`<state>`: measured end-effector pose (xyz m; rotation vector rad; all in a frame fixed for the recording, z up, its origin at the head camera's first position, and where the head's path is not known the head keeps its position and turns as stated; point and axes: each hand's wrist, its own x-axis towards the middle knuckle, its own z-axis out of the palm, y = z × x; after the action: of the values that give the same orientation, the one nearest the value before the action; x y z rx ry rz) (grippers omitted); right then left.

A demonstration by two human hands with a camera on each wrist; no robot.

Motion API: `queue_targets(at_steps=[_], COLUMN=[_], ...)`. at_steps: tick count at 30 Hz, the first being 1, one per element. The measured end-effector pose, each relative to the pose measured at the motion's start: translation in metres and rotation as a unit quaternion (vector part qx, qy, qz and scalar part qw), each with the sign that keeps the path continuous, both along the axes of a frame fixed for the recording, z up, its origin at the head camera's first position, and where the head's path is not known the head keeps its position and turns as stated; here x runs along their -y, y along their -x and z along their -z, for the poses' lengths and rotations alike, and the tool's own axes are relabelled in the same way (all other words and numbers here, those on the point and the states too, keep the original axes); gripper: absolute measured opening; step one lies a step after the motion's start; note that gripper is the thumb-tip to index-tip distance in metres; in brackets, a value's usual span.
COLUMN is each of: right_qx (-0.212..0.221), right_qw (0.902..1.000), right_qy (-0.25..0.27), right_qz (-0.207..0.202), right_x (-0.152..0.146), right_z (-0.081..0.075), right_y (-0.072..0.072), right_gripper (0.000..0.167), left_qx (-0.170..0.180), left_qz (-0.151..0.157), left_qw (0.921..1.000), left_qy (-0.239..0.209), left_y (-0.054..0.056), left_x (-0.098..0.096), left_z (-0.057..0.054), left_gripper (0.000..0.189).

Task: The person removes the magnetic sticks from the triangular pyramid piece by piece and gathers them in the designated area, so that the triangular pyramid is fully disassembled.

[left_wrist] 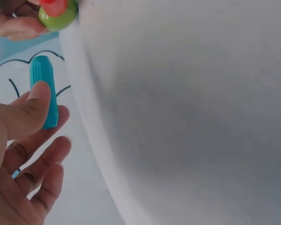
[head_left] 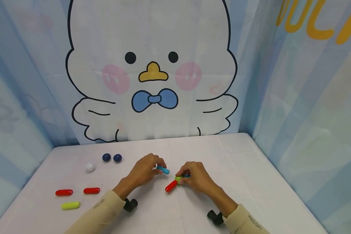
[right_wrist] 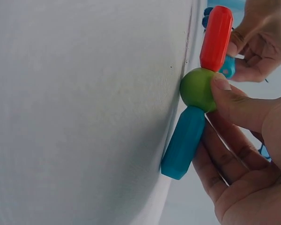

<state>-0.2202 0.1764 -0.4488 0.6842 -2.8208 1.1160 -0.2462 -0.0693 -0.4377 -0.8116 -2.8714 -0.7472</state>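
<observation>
Between thumb and fingertips my left hand [head_left: 146, 169] pinches a light blue faceted rod [left_wrist: 43, 75], held just above the table. To its right, my right hand [head_left: 196, 177] grips a green ball [right_wrist: 196, 90] by its sides. A red rod [right_wrist: 217, 37] and a darker blue rod [right_wrist: 182, 143] are joined to that ball, one on each side. In the head view the red rod points toward the near left, and the blue rod is mostly behind the right fingers. A small gap separates the light blue rod from the green ball.
Two dark blue balls [head_left: 112, 158] and a white ball [head_left: 90, 167] lie at the back left of the white table [head_left: 251, 182]. Nearer, two red rods [head_left: 77, 191] and a yellow-green rod [head_left: 71, 205] lie flat. Printed curtains [head_left: 307, 97] enclose the table at the back and sides.
</observation>
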Motion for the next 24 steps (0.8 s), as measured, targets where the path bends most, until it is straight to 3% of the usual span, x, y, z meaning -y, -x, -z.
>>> queue_targets(at_steps=[8,24], right_qx=[0.0,-0.003], right_qw=[1.0,0.9999], right_qy=[0.003,0.01], right_qz=[0.001,-0.001], right_x=[0.0,0.0], right_z=[0.0,0.0], right_y=[0.0,0.0], right_gripper=[0.022,0.023], left_qx=[0.003,0.058], left_qz=[-0.042,-0.091], left_qw=[0.9987,0.9909], left_qy=[0.03,0.08], left_y=[-0.013,-0.051], left_x=[0.025,0.088], left_z=[-0.002,-0.014], left_gripper=[0.016,0.023])
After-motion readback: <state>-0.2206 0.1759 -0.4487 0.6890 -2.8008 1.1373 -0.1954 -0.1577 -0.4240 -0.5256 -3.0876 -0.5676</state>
